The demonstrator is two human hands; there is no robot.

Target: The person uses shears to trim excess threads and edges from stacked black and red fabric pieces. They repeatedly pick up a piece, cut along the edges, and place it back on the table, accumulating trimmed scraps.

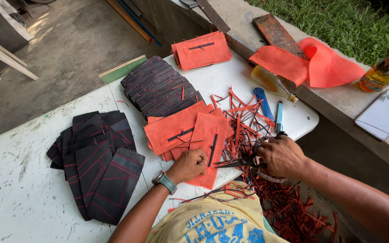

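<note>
Right hand (283,156) is wrapped around the handles of a pair of dark scissors (241,163), fingers through the loops, so it's holding those tight. The scissors lie nearly flat, long axis running roughly 3 to 9 o'clock, tips pointing toward 9 at the edge of an orange fabric piece (210,146). Left hand (189,165) is curled into a loose fist, knuckles pressing that same piece down on the tabletop (19,189); it has a grey watch (165,181) on the wrist. The piece has a dark slit down its middle, long axis about 12 to 6, and sits just left of the blades.

Going outward: at 10 o'clock from the left hand there's a second orange piece (172,128) overlapping it, and past that a fanned row of black pieces with red stitching (158,87). At 9 o'clock sits a spread pile of black panels (95,157). At 12 o'clock, a neat orange stack (201,50). Red and black trimmings (241,114) are scattered around the scissors and down to the floor at 5 o'clock.

Tabletop is white plastic, scuffed. A concrete ledge (338,105) runs along the far side with loose orange cloth (311,63), two amber bottles, and a phone (383,114). Grass beyond, concrete floor at 11 o'clock.
</note>
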